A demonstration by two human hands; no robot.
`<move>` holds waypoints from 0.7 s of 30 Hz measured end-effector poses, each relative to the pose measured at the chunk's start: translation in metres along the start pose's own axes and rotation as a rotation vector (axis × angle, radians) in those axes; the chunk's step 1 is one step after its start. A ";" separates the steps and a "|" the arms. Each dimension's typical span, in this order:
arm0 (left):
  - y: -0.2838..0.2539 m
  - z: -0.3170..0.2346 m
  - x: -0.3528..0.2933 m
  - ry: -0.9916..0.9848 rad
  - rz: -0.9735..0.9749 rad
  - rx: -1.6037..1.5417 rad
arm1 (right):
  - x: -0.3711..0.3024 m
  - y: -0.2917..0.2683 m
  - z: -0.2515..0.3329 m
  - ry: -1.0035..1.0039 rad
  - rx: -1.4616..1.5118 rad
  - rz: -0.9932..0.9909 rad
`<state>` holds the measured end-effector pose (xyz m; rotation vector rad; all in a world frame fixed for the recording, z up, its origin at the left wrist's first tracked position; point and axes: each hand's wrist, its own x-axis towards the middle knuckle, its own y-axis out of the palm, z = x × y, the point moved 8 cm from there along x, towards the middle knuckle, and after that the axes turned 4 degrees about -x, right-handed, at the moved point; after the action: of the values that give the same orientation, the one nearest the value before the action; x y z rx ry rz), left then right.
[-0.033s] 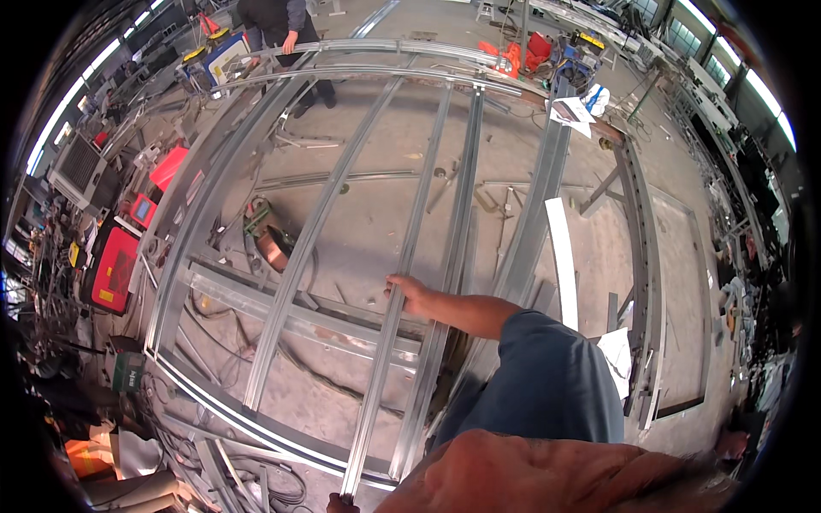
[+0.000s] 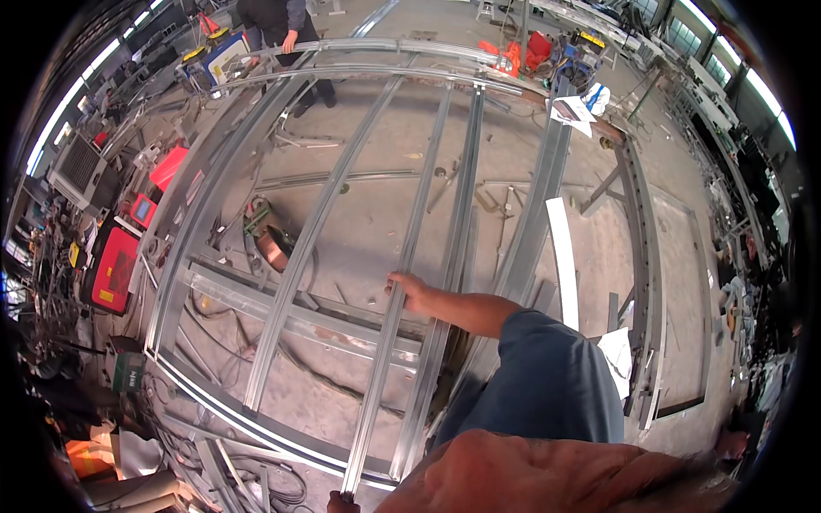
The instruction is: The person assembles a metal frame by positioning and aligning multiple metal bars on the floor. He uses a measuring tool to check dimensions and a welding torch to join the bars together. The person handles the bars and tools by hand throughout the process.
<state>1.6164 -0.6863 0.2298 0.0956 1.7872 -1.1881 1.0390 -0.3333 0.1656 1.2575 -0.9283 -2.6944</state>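
Observation:
My right hand point(image 2: 409, 291) grips a long silvery metal rail point(image 2: 421, 198) from the side, at about its middle, fingers curled round it. At the lower edge, my left hand point(image 2: 343, 503) is closed on the near end of the same rail; most of that hand is cut off. The rail runs away from me across a large metal frame point(image 2: 248, 430), between a second rail point(image 2: 321, 218) on its left and darker bars point(image 2: 462, 192) on its right. A broad crossbar point(image 2: 299, 323) passes beneath the rails.
Across the frame, another person's hand point(image 2: 289, 41) rests near the far bars. A red machine point(image 2: 115, 265) stands left; cables point(image 2: 278, 479) lie near-left. A copper-coloured object point(image 2: 274, 248) lies inside the frame. Right are a white strip point(image 2: 562, 261), papers point(image 2: 573, 111) and steel beams point(image 2: 643, 256).

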 end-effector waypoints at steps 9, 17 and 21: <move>-0.002 -0.036 0.025 -0.090 0.048 -0.058 | 0.026 -0.018 0.034 -0.057 0.023 -0.065; -0.034 -0.090 0.014 -0.020 -0.104 -0.103 | 0.030 -0.030 0.060 -0.096 0.034 -0.122; -0.033 -0.100 0.014 -0.022 -0.106 -0.121 | 0.038 -0.035 0.067 -0.139 0.048 -0.074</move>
<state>1.5255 -0.6341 0.2486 -0.0832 1.8599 -1.1468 0.9733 -0.2809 0.1539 1.1469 -0.9855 -2.8651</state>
